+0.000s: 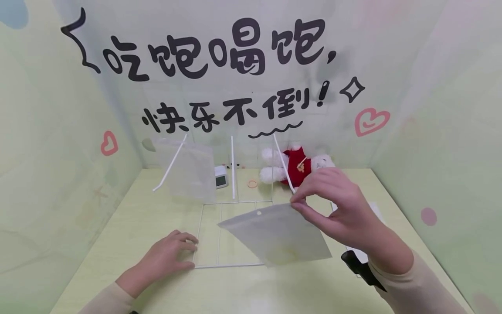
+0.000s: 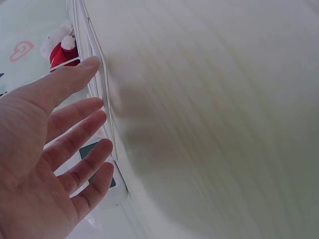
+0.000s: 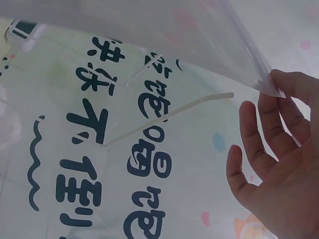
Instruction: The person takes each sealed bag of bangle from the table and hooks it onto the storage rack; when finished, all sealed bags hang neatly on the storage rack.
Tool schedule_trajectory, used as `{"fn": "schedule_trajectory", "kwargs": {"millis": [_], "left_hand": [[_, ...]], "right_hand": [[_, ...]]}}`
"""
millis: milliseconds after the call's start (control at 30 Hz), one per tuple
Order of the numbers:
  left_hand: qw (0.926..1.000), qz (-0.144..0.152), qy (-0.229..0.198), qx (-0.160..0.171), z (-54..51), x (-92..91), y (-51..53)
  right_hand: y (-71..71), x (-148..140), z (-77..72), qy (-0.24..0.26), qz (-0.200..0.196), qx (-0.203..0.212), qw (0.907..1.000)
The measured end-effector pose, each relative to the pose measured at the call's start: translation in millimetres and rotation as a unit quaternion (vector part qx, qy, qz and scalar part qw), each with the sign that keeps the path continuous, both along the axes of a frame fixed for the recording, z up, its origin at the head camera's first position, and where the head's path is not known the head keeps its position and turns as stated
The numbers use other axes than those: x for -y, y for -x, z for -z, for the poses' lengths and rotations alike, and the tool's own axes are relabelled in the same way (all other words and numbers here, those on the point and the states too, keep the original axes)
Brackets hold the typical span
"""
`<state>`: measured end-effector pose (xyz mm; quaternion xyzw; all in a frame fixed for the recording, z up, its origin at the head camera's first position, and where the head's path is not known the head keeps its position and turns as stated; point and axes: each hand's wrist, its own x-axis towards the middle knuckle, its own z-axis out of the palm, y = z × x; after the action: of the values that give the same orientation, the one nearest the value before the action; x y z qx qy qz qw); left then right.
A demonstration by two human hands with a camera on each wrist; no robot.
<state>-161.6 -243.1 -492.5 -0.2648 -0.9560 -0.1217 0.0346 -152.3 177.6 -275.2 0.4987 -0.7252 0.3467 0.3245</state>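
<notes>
My right hand (image 1: 337,203) pinches the upper right corner of a frosted plastic bag (image 1: 274,235) with a round hole near its top edge. The bag hangs tilted over the base of a white wire rack (image 1: 229,265). In the right wrist view, thumb and finger hold the corner of the bag (image 3: 214,45), and one rack prong (image 3: 169,115) points out below it. My left hand (image 1: 166,255) lies at the left side of the rack base, fingertips at the wire, fingers loosely bent. A second frosted bag (image 1: 188,170) hangs by the rack's left prong (image 1: 169,163).
Behind the rack lie a white plush toy in a red top (image 1: 300,165), a small white device with a dark screen (image 1: 221,178) and an orange ring (image 1: 252,183). White sheet-like material (image 1: 376,211) is partly hidden behind my right arm. Printed walls enclose the table (image 1: 235,292).
</notes>
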Motion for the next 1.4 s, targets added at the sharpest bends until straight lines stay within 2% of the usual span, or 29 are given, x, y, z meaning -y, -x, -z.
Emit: {"fn": "schedule_trajectory", "kwargs": {"millis": [200,600,800,967,1200,1400], "left_hand": [[0.9999,0.007,0.003,-0.009,0.1,-0.4,1.6],[1.0000,0.002,0.009,-0.004,1.7,-0.4,3.1],[0.9999,0.006,0.011,-0.006,1.6,-1.0,3.2],[0.9999,0.005,0.014,-0.006,0.8,-1.0,3.4],[0.9999,0.007,0.012,-0.004,0.3,-0.8,3.1],[0.9999,0.008,0.008,-0.009,0.4,-1.0,2.9]], "right_hand": [[6.8,13,-5.3,0.002,-0.009,-0.008,0.9999],[20.5,32,-9.9,-0.017,-0.008,0.018,0.9997],[22.2,36,-10.6,-0.037,0.014,0.045,0.9982],[25.5,38,-11.4,-0.043,0.019,0.046,0.9978],[33.9,36,-11.0,-0.052,0.023,0.055,0.9968],[43.9,35,-11.3,-0.062,0.025,0.080,0.9946]]}}
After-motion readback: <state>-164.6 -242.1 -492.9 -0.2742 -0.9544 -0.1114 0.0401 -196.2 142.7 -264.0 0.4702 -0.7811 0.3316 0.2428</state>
